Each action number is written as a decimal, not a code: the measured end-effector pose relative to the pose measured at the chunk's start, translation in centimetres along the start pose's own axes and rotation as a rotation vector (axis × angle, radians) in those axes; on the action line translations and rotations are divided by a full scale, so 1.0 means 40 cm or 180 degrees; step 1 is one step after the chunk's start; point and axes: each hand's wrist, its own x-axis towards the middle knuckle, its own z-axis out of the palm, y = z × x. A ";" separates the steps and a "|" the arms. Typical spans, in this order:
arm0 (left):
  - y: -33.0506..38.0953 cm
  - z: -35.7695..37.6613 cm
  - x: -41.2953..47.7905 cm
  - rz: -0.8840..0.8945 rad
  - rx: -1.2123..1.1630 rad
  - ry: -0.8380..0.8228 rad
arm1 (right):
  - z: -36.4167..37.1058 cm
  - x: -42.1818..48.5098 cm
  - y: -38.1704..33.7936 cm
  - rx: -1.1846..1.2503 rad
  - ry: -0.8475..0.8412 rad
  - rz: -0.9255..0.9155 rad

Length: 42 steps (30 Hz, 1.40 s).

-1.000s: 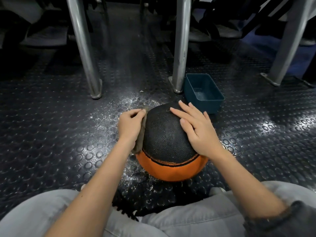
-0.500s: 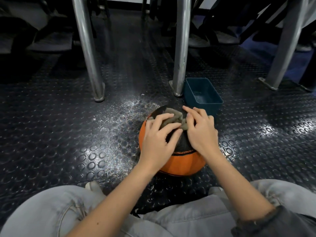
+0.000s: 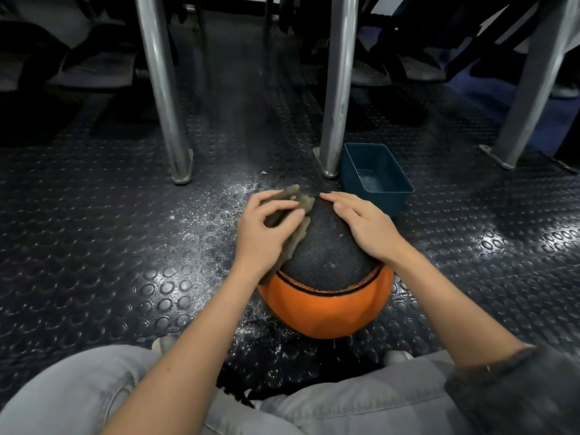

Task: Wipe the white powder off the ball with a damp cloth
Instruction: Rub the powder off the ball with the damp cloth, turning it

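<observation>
Left hand grips the cloth against the ball, right hand lies flat on top; a hard wipe could roll it into the tub just behind

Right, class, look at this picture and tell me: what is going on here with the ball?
A person down on a studded floor is cleaning a black-and-orange ball. The left hand grips a grey-brown cloth against the ball's upper left side, while the right hand lies flat on top, steadying it. White powder speckles the floor around the ball. A teal tub stands just behind it, beside a metal post.
</observation>
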 end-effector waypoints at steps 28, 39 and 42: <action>0.053 0.046 0.065 -0.0622 0.0555 -0.0063 | 0.031 -0.060 -0.006 0.0399 0.0976 0.0448; 0.073 0.040 0.001 -0.0342 0.0464 0.0154 | 0.035 -0.050 -0.047 0.0224 0.1034 0.0733; 0.098 0.068 -0.079 0.0675 0.0747 0.0047 | 0.026 -0.021 -0.044 0.0280 0.0855 0.0792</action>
